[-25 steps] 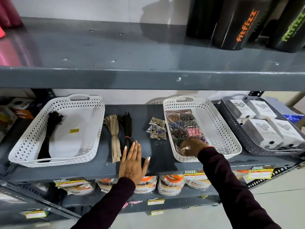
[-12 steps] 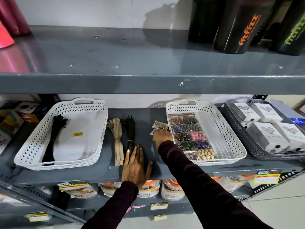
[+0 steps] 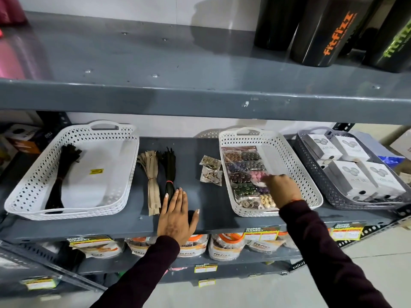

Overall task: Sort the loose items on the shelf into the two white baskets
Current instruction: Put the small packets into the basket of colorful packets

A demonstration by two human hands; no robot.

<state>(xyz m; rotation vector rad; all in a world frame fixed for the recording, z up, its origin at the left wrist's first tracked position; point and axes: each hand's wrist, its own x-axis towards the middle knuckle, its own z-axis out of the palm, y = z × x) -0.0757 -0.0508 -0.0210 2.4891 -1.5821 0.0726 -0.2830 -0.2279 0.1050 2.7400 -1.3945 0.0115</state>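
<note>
Two white baskets stand on the grey middle shelf. The left basket point(image 3: 131, 174) holds one black zipper bundle point(image 3: 62, 174). Rows of bead packets point(image 3: 242, 172) lie in the right basket point(image 3: 309, 187). Between the baskets lie a beige zipper bundle point(image 3: 152, 178), a black zipper bundle point(image 3: 170, 170) and two small clear packets point(image 3: 211, 170). My left hand point(image 3: 175, 214) rests flat on the shelf, its fingertips at the near end of the loose black bundle. My right hand point(image 3: 280, 187) hovers over the right basket, fingers pinched on a small clear packet, which is blurred.
A grey basket point(image 3: 311, 174) with white boxes sits right of the right basket. The upper shelf's edge point(image 3: 200, 101) overhangs the work area, with black bottles point(image 3: 322, 30) on it. Pouches point(image 3: 224, 245) hang on the shelf below.
My right hand left the loose packets on the shelf and moved right over the right basket with one packet. Two packets remain on the shelf. My left hand stayed put.
</note>
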